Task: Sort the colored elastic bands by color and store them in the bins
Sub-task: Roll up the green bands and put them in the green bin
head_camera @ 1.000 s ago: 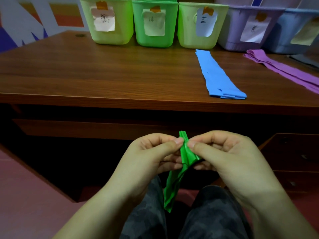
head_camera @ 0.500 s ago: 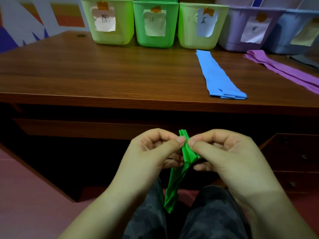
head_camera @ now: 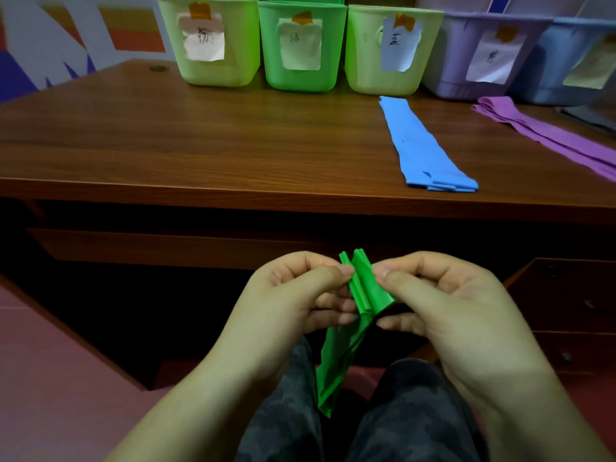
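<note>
You hold the green elastic band [head_camera: 361, 295] above your lap, below the front edge of the wooden desk [head_camera: 200, 145]. Your left hand [head_camera: 293, 305] pinches its folded top between thumb and curled fingers, and your right hand [head_camera: 443, 305] pinches it from the other side, thumb tips nearly meeting. The rest of the band hangs down between your knees. On the desk a blue elastic band [head_camera: 420, 145] lies flat before the labelled bins [head_camera: 300, 51], with a purple elastic band [head_camera: 550, 135] to its right.
</note>
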The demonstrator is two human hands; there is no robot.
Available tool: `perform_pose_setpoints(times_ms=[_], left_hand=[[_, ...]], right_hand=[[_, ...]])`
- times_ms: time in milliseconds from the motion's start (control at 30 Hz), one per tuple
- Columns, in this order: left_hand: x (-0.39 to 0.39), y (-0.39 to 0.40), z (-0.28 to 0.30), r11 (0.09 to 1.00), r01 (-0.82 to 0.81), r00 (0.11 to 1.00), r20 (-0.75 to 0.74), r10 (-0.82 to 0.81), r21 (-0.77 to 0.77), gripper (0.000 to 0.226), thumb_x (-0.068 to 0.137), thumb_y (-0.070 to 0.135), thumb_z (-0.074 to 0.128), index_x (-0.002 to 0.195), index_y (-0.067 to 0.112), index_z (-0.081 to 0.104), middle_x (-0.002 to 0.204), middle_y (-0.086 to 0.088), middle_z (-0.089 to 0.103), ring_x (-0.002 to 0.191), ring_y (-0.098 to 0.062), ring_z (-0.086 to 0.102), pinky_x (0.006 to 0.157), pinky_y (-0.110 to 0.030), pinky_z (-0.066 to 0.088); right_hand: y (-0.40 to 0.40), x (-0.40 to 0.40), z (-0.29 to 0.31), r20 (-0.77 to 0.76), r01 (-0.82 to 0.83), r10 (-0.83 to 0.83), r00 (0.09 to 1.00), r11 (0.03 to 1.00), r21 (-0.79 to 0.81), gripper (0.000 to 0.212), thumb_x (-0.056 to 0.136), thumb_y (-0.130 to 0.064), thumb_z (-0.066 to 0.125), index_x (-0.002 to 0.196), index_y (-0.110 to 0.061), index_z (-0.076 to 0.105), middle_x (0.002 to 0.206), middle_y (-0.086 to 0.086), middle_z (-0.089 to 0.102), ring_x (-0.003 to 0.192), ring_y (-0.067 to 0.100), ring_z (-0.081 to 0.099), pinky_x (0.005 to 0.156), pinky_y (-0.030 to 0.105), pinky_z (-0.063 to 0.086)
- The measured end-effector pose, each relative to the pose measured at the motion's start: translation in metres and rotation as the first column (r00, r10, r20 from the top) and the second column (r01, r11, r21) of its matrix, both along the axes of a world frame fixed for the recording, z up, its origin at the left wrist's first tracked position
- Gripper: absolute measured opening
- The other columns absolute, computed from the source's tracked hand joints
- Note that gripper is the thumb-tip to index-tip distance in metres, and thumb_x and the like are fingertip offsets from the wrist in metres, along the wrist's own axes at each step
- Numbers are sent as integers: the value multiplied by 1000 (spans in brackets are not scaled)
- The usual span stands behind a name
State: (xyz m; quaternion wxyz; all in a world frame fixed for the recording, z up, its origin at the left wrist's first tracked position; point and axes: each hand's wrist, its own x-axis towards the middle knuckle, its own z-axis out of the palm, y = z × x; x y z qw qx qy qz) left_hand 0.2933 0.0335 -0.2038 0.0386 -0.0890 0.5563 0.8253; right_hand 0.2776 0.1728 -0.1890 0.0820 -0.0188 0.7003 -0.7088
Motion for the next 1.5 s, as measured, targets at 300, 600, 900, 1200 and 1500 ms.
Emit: perform_pose_setpoints(times_ms=[300,600,900,1200,1500], left_hand=[[-2,1,2,1000,-8,1000,5,8,-14,13,56,19,66,64,8,64,60,-9,63,49,-13,60,47,-20,51],[-3,2,2,1000,-6,1000,-10,6,-6,14,56,18,65,64,8,63,58,-7,62,48,-12,60,46,-19,50],[-2,-1,0,1000,-5,999,-54,5,2,19,76,16,60,67,8,75,67,-12,69,58,-15,66,54,-22,55],[-4,-19,4,945,-29,927,-363,-97,-326,43,55,32,78,94,22,62,93,0,66,89,-12,63,80,-25,52],[-10,3,76,910,373,856,-310,-413,-180,20,76,23,56,64,14,69,50,-1,52,49,-17,58,62,-29,53]], right_hand=[[0,-1,2,-112,-6,15,994,996,86,16,79,-8,67,66,-15,74,67,9,71,62,13,68,49,18,52],[-1,-1,0,-133,-33,43,990,996,78,13,78,-7,68,68,-14,73,68,9,71,60,12,67,49,18,51],[2,-4,-1,-228,-35,80,970,980,194,24,58,-38,79,72,-19,72,71,-1,72,65,8,66,58,20,54],[17,-22,64,-405,-152,472,783,777,612,5,76,-25,73,75,-21,70,73,-3,70,66,8,63,66,24,50],[7,-19,146,-412,-226,631,657,687,691,8,81,-16,68,79,-22,64,78,-6,70,73,2,64,75,21,52]])
